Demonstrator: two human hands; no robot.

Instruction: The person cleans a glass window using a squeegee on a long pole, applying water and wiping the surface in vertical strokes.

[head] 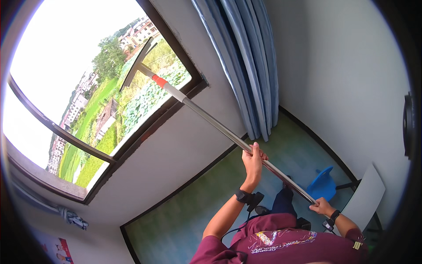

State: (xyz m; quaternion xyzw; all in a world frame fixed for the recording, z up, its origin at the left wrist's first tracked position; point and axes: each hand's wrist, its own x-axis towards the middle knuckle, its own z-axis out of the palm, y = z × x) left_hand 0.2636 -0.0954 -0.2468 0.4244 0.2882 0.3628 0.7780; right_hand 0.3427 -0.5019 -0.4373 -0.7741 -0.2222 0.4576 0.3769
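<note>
A long metal pole [216, 124] runs from beside my body up towards the window [108, 82]. My left hand [252, 164] is wrapped around its middle, thumb pointing up along it. Farther down, my right hand [323, 208] grips the pole near its lower end. At the upper end, past a white sleeve and an orange-red collar [159, 81], sits a dark squeegee head [134, 67]. It lies tilted across the right part of the window; whether its blade touches the glass I cannot tell.
Blue curtains [250, 72] hang right of the window, and a tied curtain [73, 217] is at the left. A blue chair [323, 184] and a white tabletop [362, 198] stand by the right wall. The dark window sill frame [148, 132] juts below the glass.
</note>
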